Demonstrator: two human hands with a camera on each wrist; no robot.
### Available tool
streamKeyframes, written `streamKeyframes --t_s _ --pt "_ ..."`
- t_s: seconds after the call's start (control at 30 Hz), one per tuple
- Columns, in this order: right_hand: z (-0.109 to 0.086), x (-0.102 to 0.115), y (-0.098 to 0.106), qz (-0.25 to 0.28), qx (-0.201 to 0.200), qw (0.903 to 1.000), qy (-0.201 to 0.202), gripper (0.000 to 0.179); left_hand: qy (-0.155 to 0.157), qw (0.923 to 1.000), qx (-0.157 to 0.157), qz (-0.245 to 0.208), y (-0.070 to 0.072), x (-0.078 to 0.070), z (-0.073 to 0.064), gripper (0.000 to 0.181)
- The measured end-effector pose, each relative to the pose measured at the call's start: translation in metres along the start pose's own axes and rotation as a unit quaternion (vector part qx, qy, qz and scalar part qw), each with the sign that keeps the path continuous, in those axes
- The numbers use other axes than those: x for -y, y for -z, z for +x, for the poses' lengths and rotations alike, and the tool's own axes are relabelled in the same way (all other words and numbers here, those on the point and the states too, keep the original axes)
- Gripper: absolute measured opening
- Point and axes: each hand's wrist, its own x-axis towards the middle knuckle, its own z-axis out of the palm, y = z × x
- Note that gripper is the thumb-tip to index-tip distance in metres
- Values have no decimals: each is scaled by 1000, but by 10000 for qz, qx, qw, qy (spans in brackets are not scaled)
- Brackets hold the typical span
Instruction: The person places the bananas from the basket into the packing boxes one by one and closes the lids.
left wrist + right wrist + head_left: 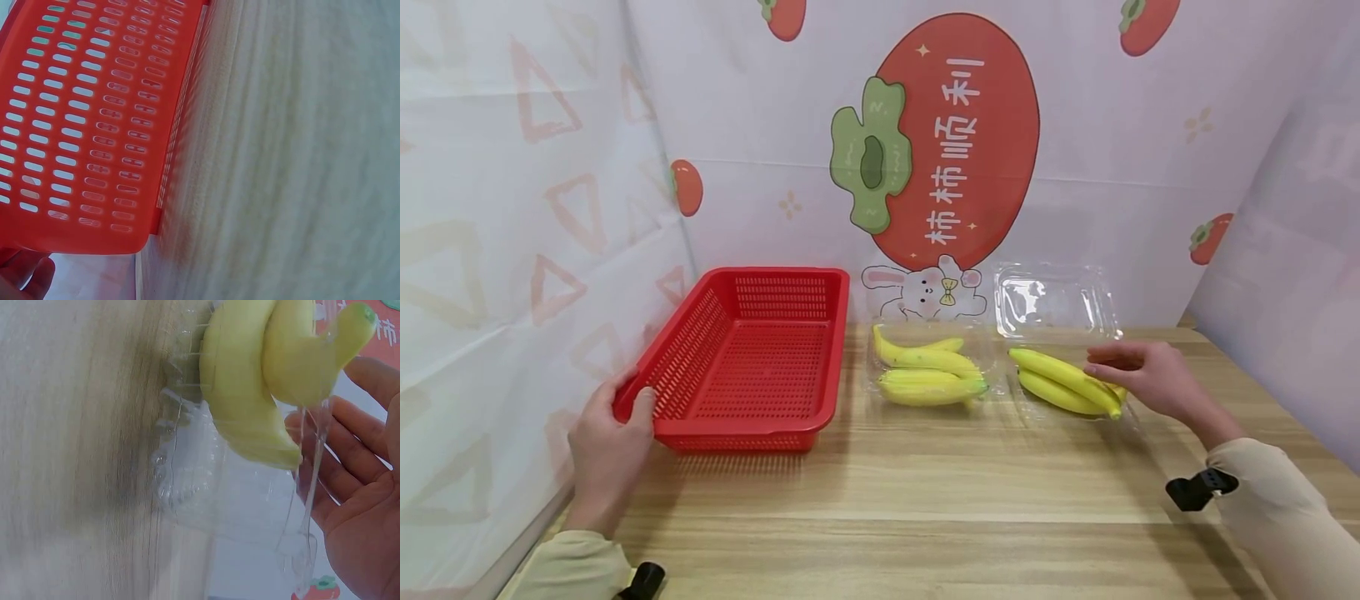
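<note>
My left hand (610, 450) grips the near left corner of a red plastic basket (745, 427), thumb over the rim. In the left wrist view the fingers (39, 278) show at the basket's corner, beside its slotted wall. My right hand (1153, 379) is at the right end of the bananas (1067, 382) in the right-hand clear plastic box (250, 534). Its fingers are spread and relaxed beside the box wall and the bananas, holding nothing; whether they touch is hard to tell. That box's transparent lid (1052, 304) stands open behind it.
A second clear box with more bananas (932, 387) stands between the basket and the right-hand box. All rest on a wood-grain table (925, 500). Printed cloth (760, 125) hangs behind and at both sides, with the basket close to the left cloth.
</note>
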Motion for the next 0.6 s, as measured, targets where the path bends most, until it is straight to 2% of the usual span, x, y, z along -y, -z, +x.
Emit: streamKeyframes --t_s 0.2,0.4,0.6 --pt "-7 -5 10 86 -229 9996 -128 56 145 9998 100 95 0 -1 0 54" --pt "-13 -5 21 14 -563 9984 1 51 296 9987 376 175 3 -2 4 60" --pt "-16 0 31 -64 -651 9978 -121 54 -26 9978 559 364 6 -6 6 65"
